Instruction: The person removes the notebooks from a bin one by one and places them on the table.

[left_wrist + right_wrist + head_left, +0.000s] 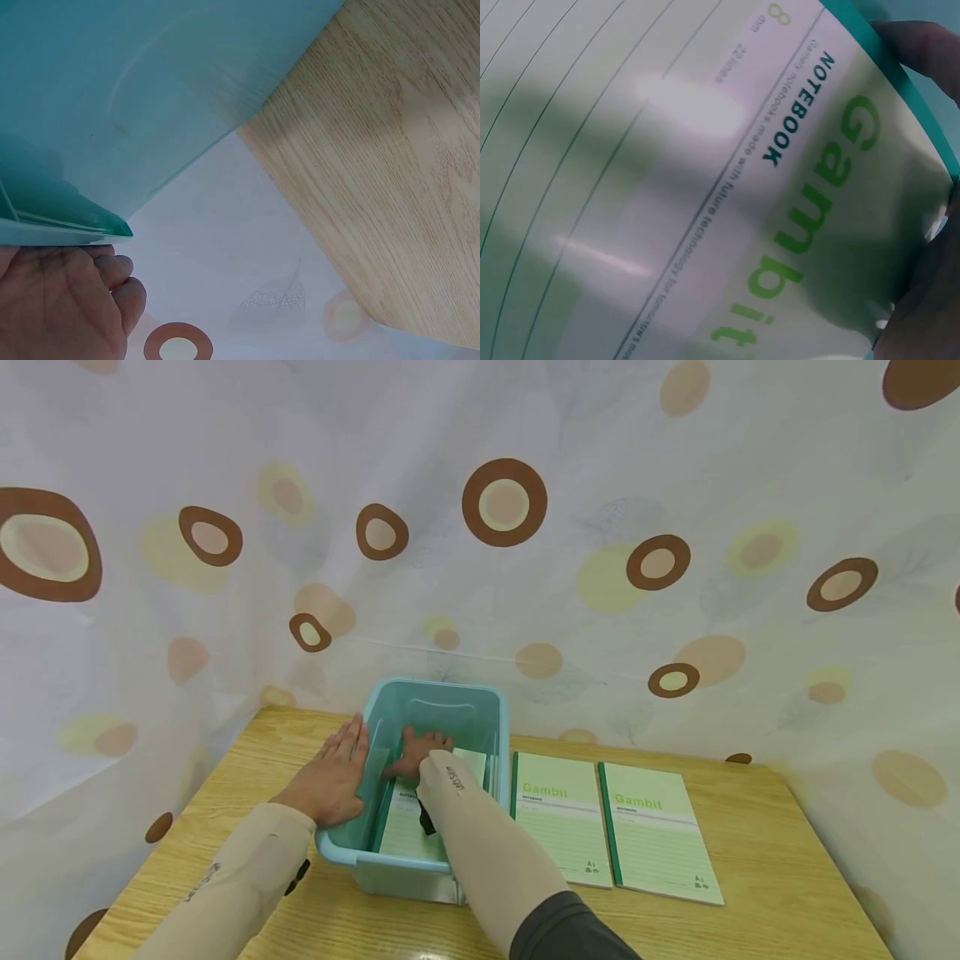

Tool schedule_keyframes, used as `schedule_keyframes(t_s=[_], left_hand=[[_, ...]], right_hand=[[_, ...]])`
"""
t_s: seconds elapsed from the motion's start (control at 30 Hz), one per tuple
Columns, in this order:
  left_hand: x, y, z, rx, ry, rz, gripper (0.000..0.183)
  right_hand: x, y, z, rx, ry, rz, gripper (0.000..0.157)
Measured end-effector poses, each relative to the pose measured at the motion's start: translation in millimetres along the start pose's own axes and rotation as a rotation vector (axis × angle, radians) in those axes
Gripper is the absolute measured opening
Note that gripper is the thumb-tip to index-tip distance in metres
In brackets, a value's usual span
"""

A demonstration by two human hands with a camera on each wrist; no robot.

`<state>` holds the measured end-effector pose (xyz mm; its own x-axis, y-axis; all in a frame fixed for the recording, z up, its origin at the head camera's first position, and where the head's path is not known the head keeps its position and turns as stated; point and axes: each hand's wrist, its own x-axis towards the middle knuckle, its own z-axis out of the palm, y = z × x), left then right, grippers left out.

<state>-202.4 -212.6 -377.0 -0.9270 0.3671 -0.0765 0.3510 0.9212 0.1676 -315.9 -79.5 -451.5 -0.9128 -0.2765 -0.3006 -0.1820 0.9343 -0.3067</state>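
Note:
A light blue plastic bin [431, 687] stands on the wooden table, with a pale green Gambit notebook [408, 835] lying face up inside. My right hand [420, 753] reaches into the bin, spread at the notebook's upper left corner. In the right wrist view its thumb [922, 56] lies along the dark green spine [900, 75], while the other fingers are in shadow at the notebook's top edge. Straight-fingered, my left hand [337, 777] rests against the bin's left rim. In the left wrist view, the palm [56, 307] is beside that rim.
Right of the bin, two matching notebooks lie face up side by side, the nearer one [558, 818] close to the bin and the farther one [660, 835] beyond it. A patterned white sheet [570, 468] hangs behind the table [780, 860].

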Motion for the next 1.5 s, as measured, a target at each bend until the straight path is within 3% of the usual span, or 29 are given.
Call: schedule_keyframes(t_s=[0.27, 0.57, 0.9, 1.2, 1.5], left_hand=[[-0.3, 0.4, 0.2, 0.003, 0.005, -0.003, 0.083], [0.2, 0.0, -0.4, 0.005, -0.004, 0.001, 0.084], [1.4, 0.9, -0.1, 0.002, -0.004, 0.005, 0.086], [2.5, 0.4, 2.3, -0.022, -0.014, -0.001, 0.086], [0.8, 0.8, 1.6, -0.012, 0.009, 0.002, 0.087]], right_hand=[[1, 0, 0.5, 0.012, 0.045, 0.015, 0.093], [1, -3, -1.0, -0.011, 0.071, 0.021, 0.081], [-3, -6, -12.4, -0.094, 0.112, -0.032, 0.08], [-8, -11, -43.1, -0.13, 0.178, -0.057, 0.081], [-36, -22, -101.4, -0.127, 0.29, -0.111, 0.073]])
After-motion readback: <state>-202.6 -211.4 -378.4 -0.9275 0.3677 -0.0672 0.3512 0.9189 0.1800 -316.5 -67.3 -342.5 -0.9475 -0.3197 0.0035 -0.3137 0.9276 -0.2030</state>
